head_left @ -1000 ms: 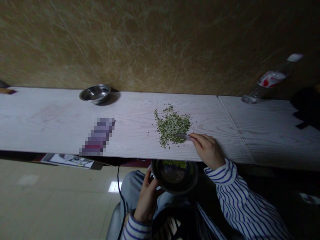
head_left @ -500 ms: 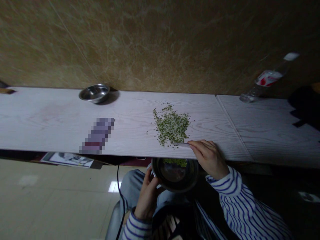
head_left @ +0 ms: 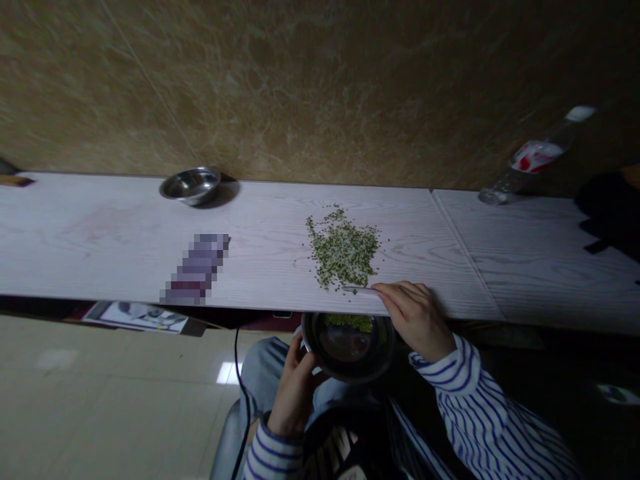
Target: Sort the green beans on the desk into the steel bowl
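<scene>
My left hand [head_left: 295, 383] grips the rim of a metal bowl [head_left: 345, 370] below the table's front edge. Small green beans [head_left: 349, 323] lie along the bowl's far side. Closed around a slim, silvery, pointed tool [head_left: 361, 290], my right hand [head_left: 417, 317] rests by the front edge of the table. The tool's tip reaches the near fringe of a scattered patch of green beans [head_left: 345, 253] on the white wood-grain tabletop. Its far end is hidden in my fingers, and I cannot tell whether a bean is at its tip.
A small metal bowl [head_left: 191, 187] stands by the wall at the left. In front of it lies a blurred-out phone-shaped object [head_left: 197, 268]. A clear plastic bottle [head_left: 535, 157] stands at the right, near a dark item [head_left: 610, 213]. A black cable [head_left: 241, 387] hangs beside my leg.
The tool's tip has shifted very slightly at the near edge of the patch. Both hands keep nearly the same place and hold.
</scene>
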Available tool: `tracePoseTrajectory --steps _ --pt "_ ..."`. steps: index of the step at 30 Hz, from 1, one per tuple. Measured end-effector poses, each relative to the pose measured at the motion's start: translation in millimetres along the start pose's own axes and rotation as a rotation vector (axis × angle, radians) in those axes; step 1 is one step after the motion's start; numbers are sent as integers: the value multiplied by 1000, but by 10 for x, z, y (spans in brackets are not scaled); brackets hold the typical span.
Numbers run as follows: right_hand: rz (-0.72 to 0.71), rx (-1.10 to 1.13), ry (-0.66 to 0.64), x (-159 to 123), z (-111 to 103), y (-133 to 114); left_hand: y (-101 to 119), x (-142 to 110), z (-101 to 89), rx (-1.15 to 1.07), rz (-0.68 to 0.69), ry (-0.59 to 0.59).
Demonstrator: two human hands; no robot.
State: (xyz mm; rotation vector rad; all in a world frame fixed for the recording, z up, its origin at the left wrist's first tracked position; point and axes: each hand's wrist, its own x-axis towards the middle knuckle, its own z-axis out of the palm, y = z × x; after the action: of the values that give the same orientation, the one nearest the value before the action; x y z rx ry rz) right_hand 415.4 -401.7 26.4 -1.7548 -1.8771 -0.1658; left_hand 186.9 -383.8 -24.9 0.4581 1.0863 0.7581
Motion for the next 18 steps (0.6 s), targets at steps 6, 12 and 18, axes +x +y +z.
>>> tracePoseTrajectory --steps 6,12,18 --pt "25 -32 52 -39 -13 26 18 -27 19 -6 -8 -7" --pt "34 -37 24 -55 5 7 17 -21 16 -4 8 -22" --pt "17 -22 44 -108 -41 0 5 -6 11 10 -1 -13"
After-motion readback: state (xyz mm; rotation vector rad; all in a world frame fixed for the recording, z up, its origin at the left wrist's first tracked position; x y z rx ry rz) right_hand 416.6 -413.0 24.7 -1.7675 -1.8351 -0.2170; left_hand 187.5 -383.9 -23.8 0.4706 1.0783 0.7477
